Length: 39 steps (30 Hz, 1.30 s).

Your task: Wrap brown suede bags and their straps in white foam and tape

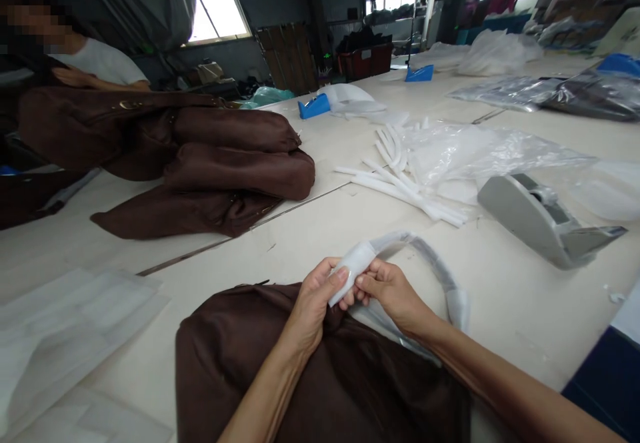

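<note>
A dark brown bag (240,356) lies in front of me at the table's near side. Its handle (425,253) arches up to the right, covered in whitish wrapping. Around the handle's left end sits a white foam wrap (356,264). My left hand (320,289) grips this wrap, with the thumb on top. On the wrap's right side, my right hand (383,289) pinches its lower edge with curled fingers. What lies under the wrapping is hidden.
Several brown bags (240,169) are piled at the left, near a person (100,63). White foam tubes (400,189) and clear plastic bags (465,149) lie beyond my hands. A grey tape dispenser (540,216) stands right; foam sheets (75,336) lie left.
</note>
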Tool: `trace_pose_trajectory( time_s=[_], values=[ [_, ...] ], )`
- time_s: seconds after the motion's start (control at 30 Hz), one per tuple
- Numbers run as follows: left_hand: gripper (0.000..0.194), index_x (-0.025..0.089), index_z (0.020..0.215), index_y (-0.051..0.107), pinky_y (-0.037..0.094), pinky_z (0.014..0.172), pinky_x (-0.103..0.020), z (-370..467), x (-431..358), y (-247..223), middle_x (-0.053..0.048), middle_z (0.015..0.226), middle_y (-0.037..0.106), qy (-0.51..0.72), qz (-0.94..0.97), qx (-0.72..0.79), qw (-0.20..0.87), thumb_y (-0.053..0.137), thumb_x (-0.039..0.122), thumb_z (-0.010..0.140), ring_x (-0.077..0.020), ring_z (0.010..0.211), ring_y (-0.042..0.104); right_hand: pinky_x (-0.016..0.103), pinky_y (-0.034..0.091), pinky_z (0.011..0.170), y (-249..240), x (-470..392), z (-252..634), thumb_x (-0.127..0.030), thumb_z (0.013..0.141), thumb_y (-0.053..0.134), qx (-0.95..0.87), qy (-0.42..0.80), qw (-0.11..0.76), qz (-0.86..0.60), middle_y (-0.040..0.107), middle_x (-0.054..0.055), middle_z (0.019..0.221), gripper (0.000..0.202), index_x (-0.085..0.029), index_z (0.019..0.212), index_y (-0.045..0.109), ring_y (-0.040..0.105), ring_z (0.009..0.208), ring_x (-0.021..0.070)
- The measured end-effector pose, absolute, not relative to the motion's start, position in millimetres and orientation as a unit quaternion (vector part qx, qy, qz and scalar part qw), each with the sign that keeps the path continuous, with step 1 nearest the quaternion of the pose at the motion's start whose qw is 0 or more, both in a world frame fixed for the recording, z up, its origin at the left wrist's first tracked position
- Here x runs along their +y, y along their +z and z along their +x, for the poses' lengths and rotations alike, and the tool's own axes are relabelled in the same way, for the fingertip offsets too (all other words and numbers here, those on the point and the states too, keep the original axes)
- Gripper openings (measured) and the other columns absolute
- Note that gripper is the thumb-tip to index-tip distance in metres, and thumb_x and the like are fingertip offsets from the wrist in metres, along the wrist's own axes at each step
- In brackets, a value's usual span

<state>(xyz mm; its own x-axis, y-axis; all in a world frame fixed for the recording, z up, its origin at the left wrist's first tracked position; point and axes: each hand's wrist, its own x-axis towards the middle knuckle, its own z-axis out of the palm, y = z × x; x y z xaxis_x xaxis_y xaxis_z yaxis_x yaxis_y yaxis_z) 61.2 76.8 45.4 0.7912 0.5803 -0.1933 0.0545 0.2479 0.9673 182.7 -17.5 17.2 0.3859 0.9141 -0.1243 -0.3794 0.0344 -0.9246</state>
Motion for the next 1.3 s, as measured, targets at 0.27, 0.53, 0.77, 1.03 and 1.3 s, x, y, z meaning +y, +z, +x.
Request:
trace_pose_trajectory(
  time_s=[0.27,0.53,0.77,1.03,1.3],
  values=[
    [0.044,0.018,0.114,0.06,0.036,0.053,-0.02,61.8,79.0,46.2,0.002,0.059,0.056,0.147,0.578,0.271,0.756,0.065,0.051,0.085,-0.0102,0.052,0.045,0.026,0.039,0.055,16.3,-6.7,175.9,-0.041,0.084,0.066,-0.283,0.434,0.698,-0.495,0.063,-0.002,0.057,0.022,-0.019,0.084,0.06,0.055,0.054,0.0136],
    [0.074,0.019,0.145,0.037,0.035,0.054,-0.022,62.6,82.2,41.2,0.0,0.064,0.063,0.059,0.603,0.258,0.752,0.066,0.051,0.086,-0.0131,0.056,0.05,0.024,0.039,0.042,20.5,0.0,178.6,-0.051,0.079,0.073,-0.208,0.489,0.706,-0.467,0.056,-0.005,0.048,0.035,-0.022,0.079,0.054,0.052,0.04,0.013],
    [0.072,0.015,0.139,0.045,0.041,0.056,-0.023,74.5,80.7,42.2,-0.001,0.068,0.065,0.099,0.603,0.269,0.744,0.07,0.05,0.082,-0.0133,0.058,0.055,0.02,0.028,0.038,11.6,7.5,188.3,-0.054,0.082,0.064,-0.196,0.49,0.677,-0.513,0.05,-0.004,0.042,0.039,-0.018,0.067,0.055,0.044,0.038,0.0087],
    [0.07,0.009,0.124,0.059,0.042,0.055,-0.021,74.4,77.8,49.3,0.0,0.063,0.065,0.165,0.583,0.305,0.735,0.079,0.051,0.071,-0.0106,0.054,0.054,0.024,0.047,0.054,60.7,-75.7,206.2,-0.042,0.073,0.072,-0.219,0.381,0.646,-0.624,0.067,0.002,0.068,0.026,-0.018,0.081,0.065,0.059,0.06,0.013],
    [0.055,0.013,0.104,0.064,0.048,0.059,-0.023,98.3,146.9,77.6,-0.003,0.069,0.067,0.337,0.575,0.37,0.648,0.071,0.057,0.073,-0.0134,0.059,0.061,0.022,0.04,0.044,42.9,-214.6,195.6,-0.074,0.078,0.058,-0.168,0.52,0.451,-0.705,0.061,0.001,0.053,0.057,-0.018,0.069,0.056,0.053,0.045,0.0109]
  ],
)
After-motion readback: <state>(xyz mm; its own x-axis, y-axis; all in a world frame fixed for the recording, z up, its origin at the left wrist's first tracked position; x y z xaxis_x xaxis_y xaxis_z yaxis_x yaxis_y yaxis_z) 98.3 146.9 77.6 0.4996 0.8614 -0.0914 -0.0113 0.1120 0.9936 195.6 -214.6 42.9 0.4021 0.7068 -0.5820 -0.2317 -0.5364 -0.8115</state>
